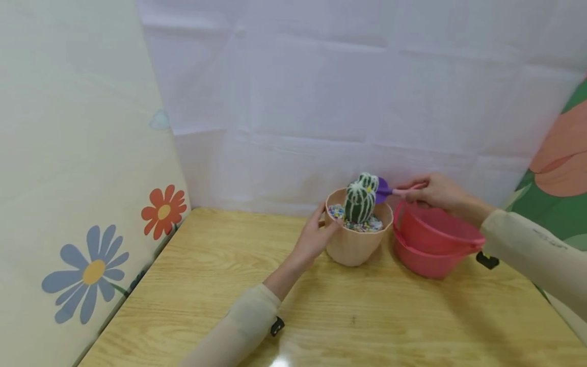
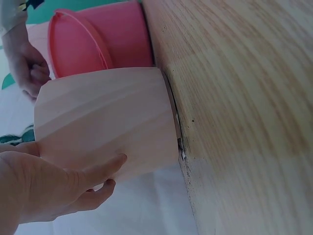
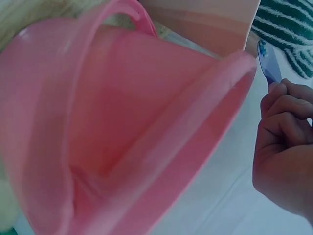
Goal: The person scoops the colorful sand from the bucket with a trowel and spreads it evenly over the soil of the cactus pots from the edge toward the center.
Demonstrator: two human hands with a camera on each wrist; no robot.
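A peach flowerpot (image 1: 350,248) stands on the wooden table, holding a green-and-white cactus (image 1: 359,203) set in multicoloured pebbles (image 1: 337,211). My left hand (image 1: 316,234) grips the pot's left side, its fingers against the outer wall in the left wrist view. In my right hand (image 1: 433,192) is a small toy shovel with a purple blade (image 1: 382,190) and a pink handle, held beside the cactus above the pot's right rim. Some coloured bits lie on the shovel blade (image 3: 269,61) in the right wrist view. Under the right hand is a pink bucket (image 1: 426,262).
The bucket, with its raised handle (image 2: 88,34), stands close to the right of the pot. A white sheet (image 1: 298,102) hangs behind the table (image 1: 220,285). Flower-printed cloth (image 1: 91,168) hangs along the left side, and another printed cloth (image 1: 564,168) on the right.
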